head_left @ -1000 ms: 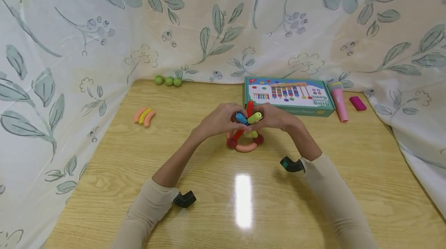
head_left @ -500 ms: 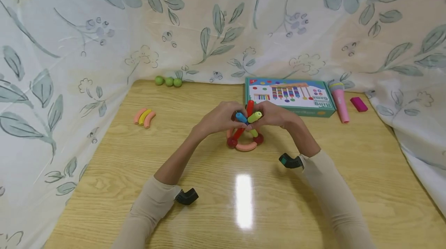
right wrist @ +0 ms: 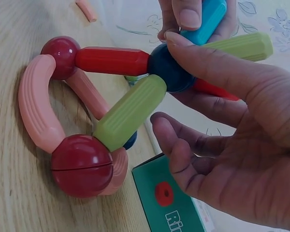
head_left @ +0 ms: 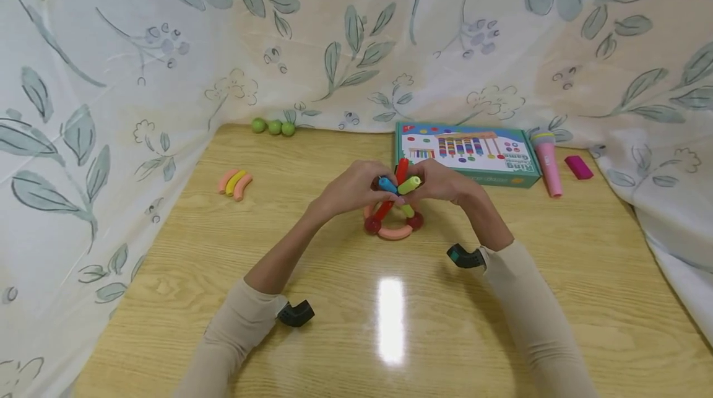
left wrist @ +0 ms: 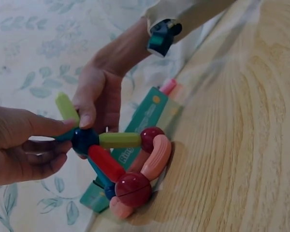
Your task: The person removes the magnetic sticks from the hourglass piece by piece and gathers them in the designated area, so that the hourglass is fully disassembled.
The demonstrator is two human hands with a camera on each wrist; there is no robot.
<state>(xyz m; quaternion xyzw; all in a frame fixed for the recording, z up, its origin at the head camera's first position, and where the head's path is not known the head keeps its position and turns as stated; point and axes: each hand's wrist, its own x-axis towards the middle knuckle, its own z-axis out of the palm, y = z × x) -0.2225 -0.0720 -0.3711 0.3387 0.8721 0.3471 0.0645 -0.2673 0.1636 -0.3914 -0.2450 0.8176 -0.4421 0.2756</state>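
A toy structure of rods and balls stands on the table, with pink curved rods [head_left: 395, 234] and dark red balls [right wrist: 82, 164] forming a ring at its base. Straight red [right wrist: 111, 60] and green [right wrist: 133, 111] rods slope up to a dark blue ball [left wrist: 85, 141]. From that ball blue [head_left: 387, 185], light green [head_left: 410, 185] and red [head_left: 402, 169] rods stick outward. My left hand [head_left: 356, 187] pinches the blue rod close to the ball. With its thumb against the dark blue ball and index finger behind it, my right hand [head_left: 440, 181] holds the top.
Behind the hands lies a ring game box [head_left: 473, 160], with a pink toy microphone [head_left: 548, 166] and a magenta block [head_left: 579, 167] to its right. Several curved rods [head_left: 235, 184] lie at left. Green balls [head_left: 274, 127] sit by the floral cloth [head_left: 356, 45] at the back.
The head view has shifted slightly. Both hands keep their hold at the top of the structure, and its base stays in place.
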